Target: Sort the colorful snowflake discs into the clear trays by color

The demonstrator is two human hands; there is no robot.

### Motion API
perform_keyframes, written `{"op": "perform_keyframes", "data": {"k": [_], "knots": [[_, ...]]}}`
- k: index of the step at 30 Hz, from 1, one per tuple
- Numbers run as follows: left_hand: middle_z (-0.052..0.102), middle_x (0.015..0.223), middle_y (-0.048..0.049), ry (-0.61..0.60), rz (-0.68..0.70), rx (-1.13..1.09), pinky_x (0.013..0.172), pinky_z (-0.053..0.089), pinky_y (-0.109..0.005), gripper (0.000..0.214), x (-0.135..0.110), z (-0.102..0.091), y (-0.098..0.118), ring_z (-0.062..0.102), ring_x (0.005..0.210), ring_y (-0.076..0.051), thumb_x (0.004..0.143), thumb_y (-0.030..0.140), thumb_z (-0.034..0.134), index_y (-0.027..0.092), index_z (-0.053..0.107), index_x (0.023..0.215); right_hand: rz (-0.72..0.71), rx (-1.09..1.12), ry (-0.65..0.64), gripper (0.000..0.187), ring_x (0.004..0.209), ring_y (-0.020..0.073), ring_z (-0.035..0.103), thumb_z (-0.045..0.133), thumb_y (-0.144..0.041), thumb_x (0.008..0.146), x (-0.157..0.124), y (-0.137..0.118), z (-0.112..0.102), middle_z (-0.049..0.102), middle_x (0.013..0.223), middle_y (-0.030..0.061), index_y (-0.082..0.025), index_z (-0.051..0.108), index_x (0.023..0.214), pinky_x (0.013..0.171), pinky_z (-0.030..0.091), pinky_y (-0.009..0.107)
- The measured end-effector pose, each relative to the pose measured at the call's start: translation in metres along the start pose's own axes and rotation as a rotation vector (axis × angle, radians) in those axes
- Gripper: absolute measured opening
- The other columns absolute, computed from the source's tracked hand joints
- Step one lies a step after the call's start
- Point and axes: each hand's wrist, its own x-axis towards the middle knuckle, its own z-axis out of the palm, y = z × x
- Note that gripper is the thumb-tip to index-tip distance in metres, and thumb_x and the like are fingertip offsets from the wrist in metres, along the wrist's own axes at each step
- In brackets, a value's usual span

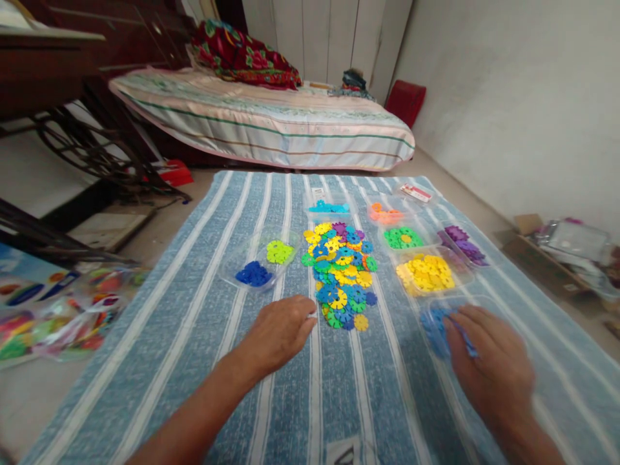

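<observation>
Blue-and-white striped cloth (pixel 203 361) spread on the floor is the whole work surface, with a bed (pixel 271 123) across the top of the frame, an old treadle stand (pixel 92 148) upper left and bags of packaging (pixel 62 316) at the left edge.

Middle of the frame is a mixed pile of plastic discs (pixel 341 274), ringed by clear trays: blue and lime (pixel 261 265) to its left, yellow (pixel 426 274), green (pixel 403 239) and purple (pixel 462 244) to its right.

The left hand (pixel 283 329) sits at the pile's near edge, fingers curled. I can't tell whether it's pinching a disc. The right hand (pixel 489 361), lower right, has its fingers down in the light-blue tray (pixel 433 320), touching the pieces. No clear grip there either.

Risk-wise, I'd say those flimsy trays sit touching each other on soft cloth, so a nudge from the right wrist could tip the yellow one and remix the colours. A sweep of the left hand could also scatter the loose pile.
</observation>
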Motion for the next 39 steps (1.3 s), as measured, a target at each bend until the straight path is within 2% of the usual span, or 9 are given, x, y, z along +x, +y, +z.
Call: {"op": "perform_keyframes", "data": {"k": [4,7,12,16,20,25,31,34,39], "knots": [[0.062,0.084,-0.0039,0.042,-0.021,-0.048,0.068,0.041,-0.028,0.018,0.009,0.02,0.007,0.059,0.079,-0.018,0.085,0.024,0.04,0.02,0.057,0.081,0.008,0.304,-0.143,0.016,0.097,0.0217,0.06,0.054,-0.016,0.082,-0.01,-0.045,0.021,0.065,0.095,0.008,-0.021,0.062,0.095,0.086,0.051,0.041],[0.062,0.088,-0.0043,0.11,-0.089,-0.067,0.07,0.042,-0.028,0.016,0.015,0.028,0.007,0.058,0.081,-0.018,0.085,0.025,0.042,0.02,0.058,0.084,0.046,0.326,-0.244,0.018,0.101,0.023,0.057,0.05,-0.02,0.084,-0.012,-0.065,0.047,0.064,0.098,0.0092,-0.02,0.062,0.098,0.086,0.05,0.042],[0.061,0.088,-0.0054,0.255,-0.199,-0.095,0.072,0.043,-0.028,0.017,0.022,0.038,0.002,0.058,0.081,-0.017,0.085,0.024,0.042,0.018,0.058,0.089,0.086,0.186,-0.325,0.021,0.103,0.0264,0.052,0.046,-0.023,0.085,-0.002,-0.061,0.089,0.06,0.1,0.0123,-0.017,0.06,0.1,0.087,0.046,0.045],[0.06,0.083,-0.0034,0.366,-0.215,-0.198,0.068,0.043,-0.025,0.017,0.024,0.047,-0.003,0.057,0.076,-0.014,0.086,0.025,0.042,0.019,0.058,0.085,0.09,0.124,-0.397,0.016,0.099,0.026,0.05,0.046,-0.023,0.086,0.003,-0.056,0.103,0.059,0.093,0.0124,-0.017,0.06,0.087,0.087,0.044,0.043],[0.059,0.079,-0.0019,0.444,-0.23,-0.25,0.065,0.042,-0.023,0.018,0.024,0.055,-0.006,0.056,0.075,-0.014,0.086,0.028,0.043,0.019,0.059,0.086,0.048,0.108,-0.407,0.017,0.098,0.0242,0.05,0.044,-0.021,0.088,0.0,-0.056,0.104,0.058,0.09,0.0104,-0.017,0.06,0.084,0.087,0.043,0.041],[0.06,0.081,-0.0022,0.482,-0.209,-0.257,0.065,0.043,-0.023,0.02,0.023,0.06,-0.007,0.057,0.074,-0.013,0.086,0.029,0.044,0.019,0.06,0.091,0.005,0.17,-0.326,0.021,0.091,0.0216,0.052,0.041,-0.017,0.089,-0.003,-0.054,0.101,0.06,0.086,0.0096,-0.016,0.061,0.083,0.083,0.045,0.038],[0.06,0.079,-0.0026,0.524,-0.15,-0.433,0.066,0.044,-0.024,0.02,0.018,0.058,0.001,0.056,0.07,-0.013,0.084,0.029,0.047,0.018,0.063,0.09,0.172,0.447,-0.198,0.02,0.09,0.0192,0.056,0.044,-0.02,0.089,0.005,-0.065,0.084,0.063,0.089,0.0085,-0.018,0.063,0.084,0.084,0.047,0.037],[0.061,0.076,-0.0013,0.442,-0.107,-0.694,0.065,0.044,-0.023,0.018,0.016,0.053,0.01,0.056,0.067,-0.012,0.079,0.03,0.054,0.017,0.065,0.087,0.295,0.709,-0.281,0.02,0.087,0.0168,0.059,0.045,-0.024,0.088,0.011,-0.079,0.072,0.064,0.09,0.0066,-0.019,0.064,0.084,0.08,0.049,0.032],[0.058,0.062,0.0019,0.177,-0.107,-1.108,0.055,0.043,-0.021,0.015,0.013,0.045,0.023,0.052,0.055,-0.009,0.075,0.027,0.055,0.014,0.063,0.078,0.401,0.973,-0.396,0.02,0.086,0.0153,0.061,0.047,-0.027,0.088,0.014,-0.099,0.063,0.065,0.091,0.0044,-0.021,0.066,0.087,0.078,0.05,0.028]]}}
